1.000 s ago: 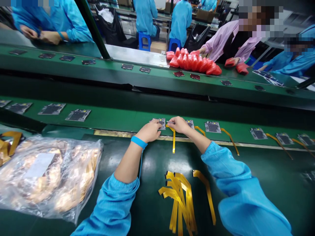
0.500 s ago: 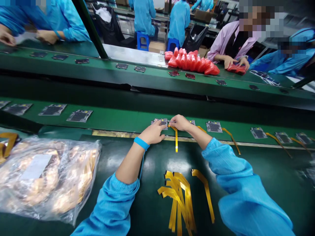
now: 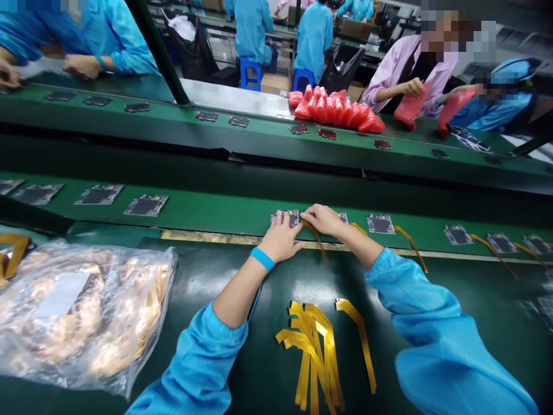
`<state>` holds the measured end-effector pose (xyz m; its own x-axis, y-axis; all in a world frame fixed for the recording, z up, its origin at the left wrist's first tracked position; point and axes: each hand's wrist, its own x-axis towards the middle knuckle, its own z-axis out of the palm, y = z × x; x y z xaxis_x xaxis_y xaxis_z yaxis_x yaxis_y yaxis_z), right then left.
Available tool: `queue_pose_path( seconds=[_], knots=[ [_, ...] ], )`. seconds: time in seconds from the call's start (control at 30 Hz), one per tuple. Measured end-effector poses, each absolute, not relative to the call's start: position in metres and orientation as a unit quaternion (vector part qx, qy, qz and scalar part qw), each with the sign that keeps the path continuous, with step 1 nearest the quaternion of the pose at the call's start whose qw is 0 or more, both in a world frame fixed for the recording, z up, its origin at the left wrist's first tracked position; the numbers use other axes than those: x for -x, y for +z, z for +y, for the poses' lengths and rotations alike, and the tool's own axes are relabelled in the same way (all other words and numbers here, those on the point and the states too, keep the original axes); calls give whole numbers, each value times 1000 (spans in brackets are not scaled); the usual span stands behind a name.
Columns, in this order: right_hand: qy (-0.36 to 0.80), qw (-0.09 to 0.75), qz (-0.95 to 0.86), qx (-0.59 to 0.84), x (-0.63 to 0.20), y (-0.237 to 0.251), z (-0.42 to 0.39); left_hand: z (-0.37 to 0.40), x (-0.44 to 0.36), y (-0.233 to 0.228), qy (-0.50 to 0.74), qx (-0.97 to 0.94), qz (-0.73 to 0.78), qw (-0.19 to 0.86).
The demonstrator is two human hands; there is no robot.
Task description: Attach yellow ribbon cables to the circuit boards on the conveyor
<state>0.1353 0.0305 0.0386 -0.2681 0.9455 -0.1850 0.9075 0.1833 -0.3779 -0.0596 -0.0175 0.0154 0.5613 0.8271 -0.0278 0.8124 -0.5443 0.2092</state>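
My left hand (image 3: 281, 237) lies on a small grey board (image 3: 294, 215), its fingers a bit apart and not gripping. My right hand (image 3: 322, 219) has its fingers bunched together by the board's right edge, at the top of a yellow strip (image 3: 317, 236); from here I can't tell if they pinch it. The board sits on the green belt (image 3: 216, 214), and the strip's tail reaches past the belt's edge. To the right, the other boards (image 3: 380, 223) have strips poking out, so I think those are done. To the left, four boards (image 3: 147, 205) have none, so they look left to do. A pile of loose strips (image 3: 322, 346) and one lone strip (image 3: 362, 331) lie on the table (image 3: 194, 276). Over on the left, a clear bag (image 3: 121, 384) is stuffed with coppery-gold things (image 3: 118, 349); creases hide how many. Far back, a black bag (image 3: 203, 57) holds something white (image 3: 184, 26).
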Motion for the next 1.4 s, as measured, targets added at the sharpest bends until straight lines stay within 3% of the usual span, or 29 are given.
queue_pose_path(
  seconds=[0.27, 0.6, 0.97, 1.23, 1.4],
  knots=[
    [227, 71, -772, 590, -137, 33, 27, -22, 52, 13, 48, -880, 463, 96],
    [205, 42, -757, 619, -152, 35, 21, -23, 50, 12, 67, -888, 439, 116],
    [188, 195, -786, 556, -187, 34, -34, -20, 51, 26, 76, -879, 457, 114],
    [205, 159, -773, 580, -213, 60, -116, -17, 58, 31, 73, -879, 456, 117],
    [219, 53, -774, 592, -214, 67, -164, -15, 58, 26, 62, -885, 446, 118]
  ],
)
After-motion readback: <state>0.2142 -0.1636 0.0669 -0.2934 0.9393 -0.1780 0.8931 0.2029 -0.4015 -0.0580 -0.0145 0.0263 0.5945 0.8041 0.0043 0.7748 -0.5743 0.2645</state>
